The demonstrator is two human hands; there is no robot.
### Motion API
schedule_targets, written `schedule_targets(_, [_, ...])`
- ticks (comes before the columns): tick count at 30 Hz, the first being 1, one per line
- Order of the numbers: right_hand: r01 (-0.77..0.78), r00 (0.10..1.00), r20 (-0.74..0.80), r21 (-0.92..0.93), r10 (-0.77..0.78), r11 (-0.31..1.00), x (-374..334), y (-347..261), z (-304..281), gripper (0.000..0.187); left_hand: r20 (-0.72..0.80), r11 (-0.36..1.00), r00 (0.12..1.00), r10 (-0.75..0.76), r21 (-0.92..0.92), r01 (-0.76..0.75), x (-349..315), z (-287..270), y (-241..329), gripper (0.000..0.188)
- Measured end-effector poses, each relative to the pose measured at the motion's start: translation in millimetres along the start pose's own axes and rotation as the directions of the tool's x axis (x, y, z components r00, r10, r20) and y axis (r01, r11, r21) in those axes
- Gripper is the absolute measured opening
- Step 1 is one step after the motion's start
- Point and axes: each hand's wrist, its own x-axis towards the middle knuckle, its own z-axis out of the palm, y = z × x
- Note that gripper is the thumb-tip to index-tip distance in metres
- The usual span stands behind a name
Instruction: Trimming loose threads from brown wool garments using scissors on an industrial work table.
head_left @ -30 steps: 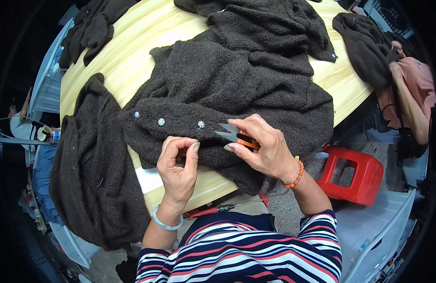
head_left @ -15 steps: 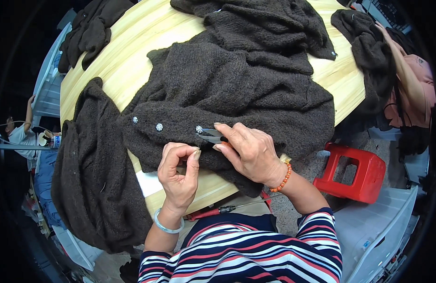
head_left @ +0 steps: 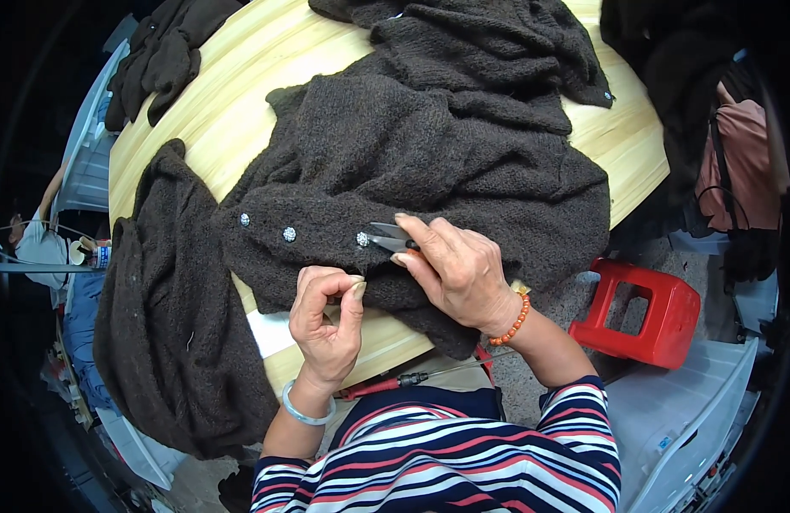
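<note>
In front of me a dark brown knitted garment (head_left: 395, 154) lies spread over the table, with a row of sparkly buttons along its near band. My right hand (head_left: 463, 269) is closed around a pair of thread snips (head_left: 386, 235); the blades are parted beside the rightmost button (head_left: 362, 239). Just below the band, my left hand (head_left: 328, 321) pinches thumb and forefinger together near the cloth. Whatever is between those fingertips is too small to make out.
More dark knits hang over the table's left edge (head_left: 173, 316) and lie at its far side (head_left: 489, 43). A red plastic stool (head_left: 639, 312) stands to the right, beside a pale bin (head_left: 694, 419). A person in pink (head_left: 741, 154) is at the far right.
The snips' blades have parted wider and shifted slightly away from the button. My left hand has barely moved. At the far right, the other person's arm has gone behind a dark garment.
</note>
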Motion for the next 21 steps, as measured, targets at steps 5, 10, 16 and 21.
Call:
schedule_targets(5, [0.083,0.993,0.076,0.062,-0.088,0.995,-4,0,-2,0.044,-0.035,0.993,0.994,-0.106,-0.047,0.104,-4,1,-1,0.01])
schedule_targets(10, [0.092,0.993,0.077,0.039,-0.094,0.995,1,1,-7,0.044,-0.009,0.996,0.997,-0.074,-0.052,0.074,1,9,3,0.01])
schedule_targets(16, [0.077,0.996,0.035,0.109,-0.082,0.991,5,-6,3,0.039,0.063,0.998,0.996,0.063,0.02,-0.065,-6,4,5,0.004])
schedule_targets(21, [0.054,0.998,-0.021,0.086,-0.053,0.995,-5,-6,12,0.036,0.104,0.998,0.994,0.043,0.043,-0.047,-15,-4,0,0.007])
